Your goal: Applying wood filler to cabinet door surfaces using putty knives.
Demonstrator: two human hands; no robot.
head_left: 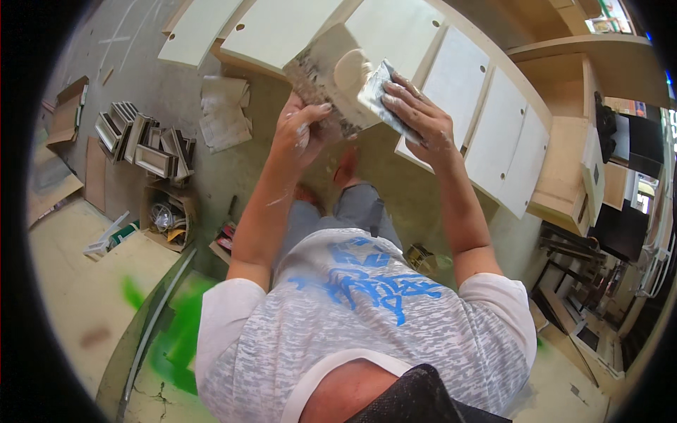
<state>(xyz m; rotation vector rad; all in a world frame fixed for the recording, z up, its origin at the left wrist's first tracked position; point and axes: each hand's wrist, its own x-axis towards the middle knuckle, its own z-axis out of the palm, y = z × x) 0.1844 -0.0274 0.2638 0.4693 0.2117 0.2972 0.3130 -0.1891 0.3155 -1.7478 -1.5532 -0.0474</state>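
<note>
Two hands work filler between a wide scraper and a smaller blade.

The left hand [303, 130] is clenched around the wide scraper [331, 77], which carries a pale lump of filler [351, 69]. The right hand [416, 116] pinches the small putty knife [381, 95], fingers flat on it, its edge touching the scraper. Beyond the scraper lie white cabinet doors [486, 120]; left of it, stacked drawer boxes [144, 144] sit on the floor.

Metal trowel [324, 77] putty-smeared; cabinet doors [493, 141] smooth, matt.
</note>
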